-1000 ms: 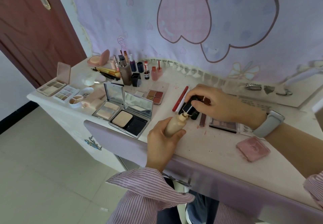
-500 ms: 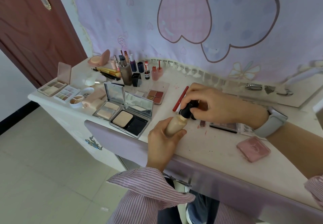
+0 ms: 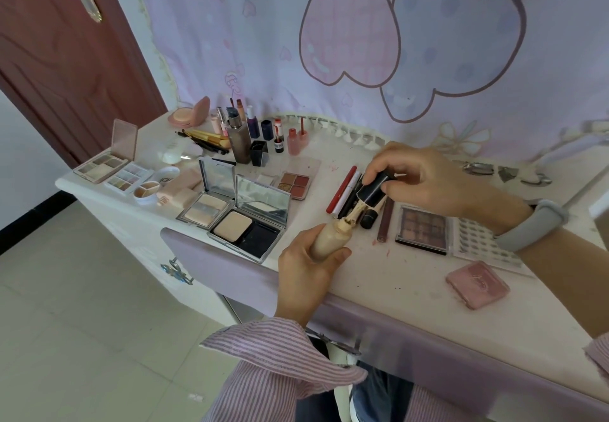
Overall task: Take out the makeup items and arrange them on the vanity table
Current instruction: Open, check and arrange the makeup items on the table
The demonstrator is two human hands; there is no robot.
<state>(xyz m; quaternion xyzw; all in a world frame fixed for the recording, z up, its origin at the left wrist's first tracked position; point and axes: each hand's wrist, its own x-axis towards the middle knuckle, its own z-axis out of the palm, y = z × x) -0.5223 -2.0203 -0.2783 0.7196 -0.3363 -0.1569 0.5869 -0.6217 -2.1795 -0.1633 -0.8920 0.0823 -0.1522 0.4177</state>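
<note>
Head view, nearest first: a pink-striped sleeve [image 3: 263,355] leads up to the left hand [image 3: 306,273], whose grip is curled round the lower body of a beige foundation bottle [image 3: 329,237], thumb lying across its front. The bottle is a smooth, rounded, skin-toned cylinder, tilted up and away over the front edge of the pale, smudged worktop [image 3: 395,276], with its narrow neck bare and smeared. Just beyond the neck, the right hand [image 3: 425,181] pinches a glossy black cap [image 3: 374,189] between thumb and fingers; a slim beige stem runs from the cap down to the bottle's mouth, so cap and bottle stand slightly apart. A grey wristband [image 3: 534,223] circles the right wrist. Beside the left hand lie two open mirrored powder compacts [image 3: 237,217] with silver frames and flat beige pans. Under the right hand lie a red pencil [image 3: 341,189] and other slim sticks, and to the right a dark eyeshadow palette [image 3: 423,227] and a closed pink square compact [image 3: 478,284]. Farther back stand small bottles and lipsticks [image 3: 260,134], against a lilac curtain [image 3: 362,42] printed with hearts.
</note>
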